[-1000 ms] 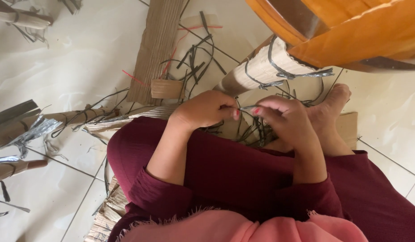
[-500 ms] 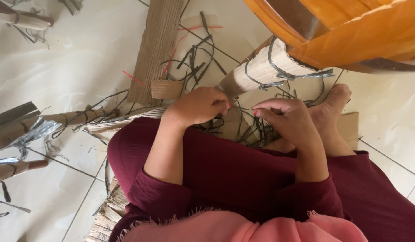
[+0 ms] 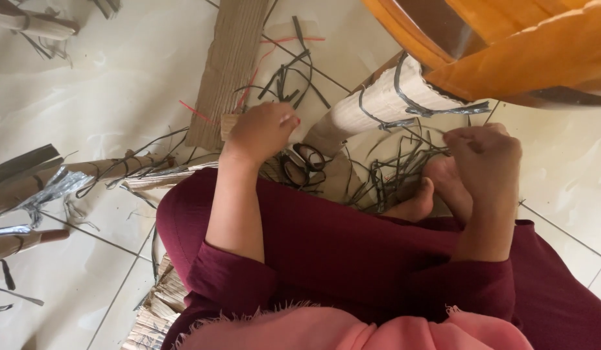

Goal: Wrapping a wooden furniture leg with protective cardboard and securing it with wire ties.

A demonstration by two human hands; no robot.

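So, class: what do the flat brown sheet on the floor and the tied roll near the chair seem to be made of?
Flat brown sheet: looks like corrugated cardboard, matte, with fine parallel ribs. Tied roll: seemingly the same ribbed card, paler, bound by dark strips that glint, possibly plastic or foil.

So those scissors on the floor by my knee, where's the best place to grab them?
Probably by the looped handles of the scissors, coming down from above with the left hand, which is nearest. The loops lie flat and open upward beside the cardboard roll; the blades cannot be made out among the dark strips.
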